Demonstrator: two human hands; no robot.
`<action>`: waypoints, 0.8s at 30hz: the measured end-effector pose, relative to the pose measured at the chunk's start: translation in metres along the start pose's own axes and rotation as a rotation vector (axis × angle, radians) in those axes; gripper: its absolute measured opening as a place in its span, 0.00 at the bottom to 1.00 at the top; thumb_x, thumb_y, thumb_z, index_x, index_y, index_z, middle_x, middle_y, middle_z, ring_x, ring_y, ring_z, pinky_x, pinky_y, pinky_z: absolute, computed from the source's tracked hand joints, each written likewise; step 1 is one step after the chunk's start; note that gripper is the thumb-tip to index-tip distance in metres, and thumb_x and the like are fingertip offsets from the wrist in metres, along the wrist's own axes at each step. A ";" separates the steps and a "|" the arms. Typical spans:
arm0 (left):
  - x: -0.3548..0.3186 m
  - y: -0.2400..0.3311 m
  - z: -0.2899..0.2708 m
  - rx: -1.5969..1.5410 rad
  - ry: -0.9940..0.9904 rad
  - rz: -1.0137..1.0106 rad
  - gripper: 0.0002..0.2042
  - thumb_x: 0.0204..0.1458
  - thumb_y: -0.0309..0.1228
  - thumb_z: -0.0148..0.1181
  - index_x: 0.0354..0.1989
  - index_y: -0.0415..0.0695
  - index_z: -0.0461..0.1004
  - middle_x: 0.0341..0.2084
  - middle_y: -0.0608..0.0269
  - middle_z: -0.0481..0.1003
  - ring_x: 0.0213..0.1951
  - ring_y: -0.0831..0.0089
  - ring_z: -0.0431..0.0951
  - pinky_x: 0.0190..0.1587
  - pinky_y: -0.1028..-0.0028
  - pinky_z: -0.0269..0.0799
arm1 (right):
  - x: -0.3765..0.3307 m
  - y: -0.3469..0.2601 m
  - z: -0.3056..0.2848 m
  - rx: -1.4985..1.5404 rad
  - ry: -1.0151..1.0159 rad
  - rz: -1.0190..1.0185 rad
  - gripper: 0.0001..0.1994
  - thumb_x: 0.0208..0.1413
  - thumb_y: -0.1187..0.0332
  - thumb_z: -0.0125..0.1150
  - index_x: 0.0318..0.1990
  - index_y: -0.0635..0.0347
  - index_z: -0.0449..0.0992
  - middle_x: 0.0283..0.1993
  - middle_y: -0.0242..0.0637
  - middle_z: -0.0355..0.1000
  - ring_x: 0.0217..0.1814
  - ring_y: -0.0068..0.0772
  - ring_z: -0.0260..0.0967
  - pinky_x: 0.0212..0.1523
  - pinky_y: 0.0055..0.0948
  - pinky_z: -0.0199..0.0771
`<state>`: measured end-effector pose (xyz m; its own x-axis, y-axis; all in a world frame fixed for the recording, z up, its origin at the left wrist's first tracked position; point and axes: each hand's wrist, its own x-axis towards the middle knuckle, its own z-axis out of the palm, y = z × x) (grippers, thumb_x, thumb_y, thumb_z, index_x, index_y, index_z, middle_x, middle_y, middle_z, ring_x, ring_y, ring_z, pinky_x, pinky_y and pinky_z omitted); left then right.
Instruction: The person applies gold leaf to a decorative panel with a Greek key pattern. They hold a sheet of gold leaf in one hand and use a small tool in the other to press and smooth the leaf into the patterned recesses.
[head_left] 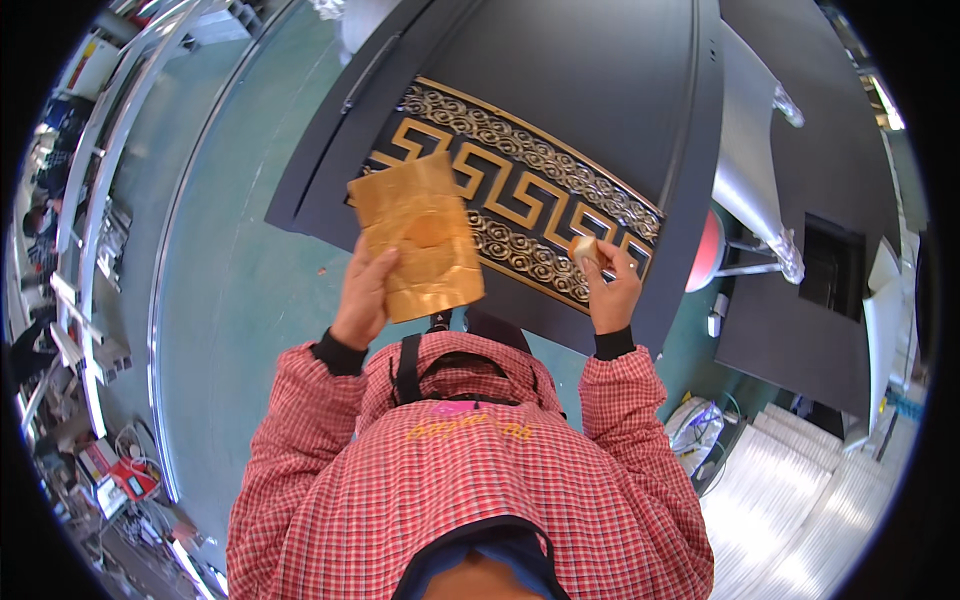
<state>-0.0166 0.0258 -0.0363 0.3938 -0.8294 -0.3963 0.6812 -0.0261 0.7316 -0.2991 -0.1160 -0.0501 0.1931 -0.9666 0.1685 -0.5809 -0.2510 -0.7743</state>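
Observation:
A dark grey door panel [590,80] lies in front of me, with a raised gold key-pattern band [530,195] between two rows of scrollwork [530,255]. My left hand [367,295] grips the edge of a flat, creased gold-coloured sheet [425,240], thumb on top. The sheet hides the left part of the band and has a darker patch in its middle. Between the fingertips of my right hand [613,290] is a small pale sponge block [584,247], held just over the band's right end.
To the right stand a red round stool [706,250] and a dark panel with a rectangular cutout [833,265]. Stacked pale slats [780,490] lie at lower right. A long metal rail [190,170] and shelves run along the left, beside the green floor [250,300].

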 end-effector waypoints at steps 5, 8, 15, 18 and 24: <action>0.014 -0.007 0.029 0.011 -0.068 -0.091 0.21 0.61 0.22 0.42 0.63 0.40 0.53 0.56 0.55 0.66 0.54 0.67 0.71 0.55 0.69 0.71 | 0.028 -0.085 0.017 0.080 -0.077 -0.302 0.15 0.43 0.76 0.68 0.41 0.61 0.76 0.40 0.39 0.75 0.40 0.37 0.72 0.42 0.30 0.73; 0.019 -0.007 0.042 -0.004 -0.080 -0.068 0.21 0.61 0.22 0.42 0.63 0.40 0.52 0.56 0.55 0.65 0.55 0.68 0.70 0.55 0.70 0.70 | 0.040 -0.108 0.031 0.061 -0.135 -0.451 0.16 0.39 0.78 0.68 0.39 0.58 0.76 0.39 0.37 0.75 0.41 0.40 0.71 0.41 0.33 0.73; 0.037 -0.003 0.043 0.006 -0.051 -0.100 0.22 0.61 0.22 0.42 0.64 0.39 0.51 0.56 0.56 0.65 0.55 0.69 0.69 0.57 0.70 0.67 | 0.069 -0.098 0.046 -0.053 -0.298 -0.517 0.15 0.37 0.78 0.64 0.37 0.58 0.76 0.35 0.34 0.72 0.38 0.40 0.69 0.39 0.35 0.71; 0.049 0.000 0.037 0.012 -0.026 -0.105 0.23 0.61 0.22 0.43 0.64 0.40 0.51 0.56 0.56 0.65 0.55 0.68 0.69 0.56 0.70 0.68 | 0.076 -0.113 0.063 -0.038 -0.308 -0.555 0.13 0.37 0.79 0.62 0.35 0.57 0.76 0.35 0.33 0.73 0.39 0.39 0.69 0.39 0.34 0.71; 0.080 0.033 -0.006 -0.003 0.057 -0.029 0.22 0.60 0.22 0.44 0.64 0.43 0.53 0.57 0.56 0.66 0.55 0.66 0.70 0.55 0.67 0.70 | 0.119 -0.095 0.086 -0.100 -0.195 -0.384 0.13 0.37 0.78 0.64 0.35 0.57 0.75 0.34 0.35 0.72 0.38 0.39 0.70 0.39 0.35 0.72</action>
<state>0.0414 -0.0382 -0.0472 0.4083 -0.7952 -0.4482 0.6944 -0.0480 0.7179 -0.1528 -0.2026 -0.0093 0.5499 -0.7770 0.3065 -0.5099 -0.6029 -0.6136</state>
